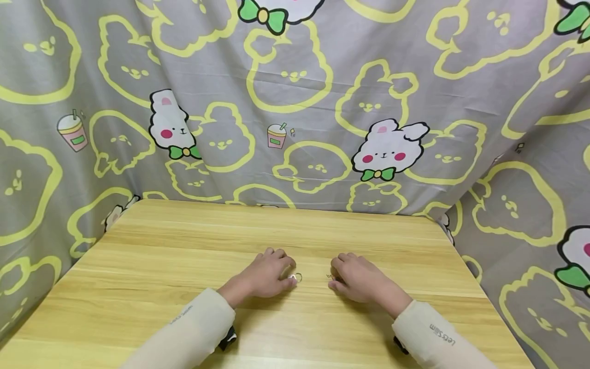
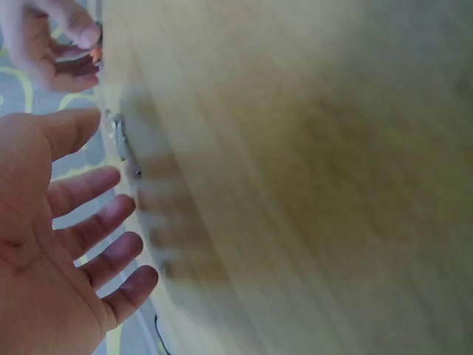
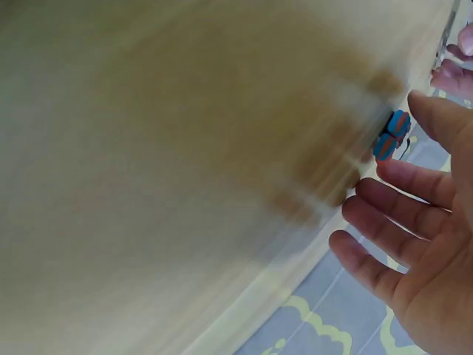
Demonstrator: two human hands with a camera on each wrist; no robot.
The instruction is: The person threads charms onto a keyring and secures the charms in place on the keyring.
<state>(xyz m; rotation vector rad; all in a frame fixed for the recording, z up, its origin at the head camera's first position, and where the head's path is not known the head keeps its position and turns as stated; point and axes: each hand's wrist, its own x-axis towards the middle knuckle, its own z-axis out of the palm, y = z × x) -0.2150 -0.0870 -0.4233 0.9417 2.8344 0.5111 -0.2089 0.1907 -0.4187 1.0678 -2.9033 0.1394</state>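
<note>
Just ahead of my left hand lies a small silver metal piece with a key ring on the tabletop. In the left wrist view this metal piece sits between the thumb and the spread fingers, near the thumb tip. My right hand is across from it, palm turned inward, fingers relaxed and apart. Between its thumb and index finger, the right wrist view has a small blue and orange object, the index fingertip right at its lower end. In the head view that hand mostly covers it, leaving a bit of thin chain showing.
Both hands are over a light wood-grain table. A grey curtain with yellow outlines and white rabbit prints hangs behind the table and along both sides. Long pale sleeves cover the forearms.
</note>
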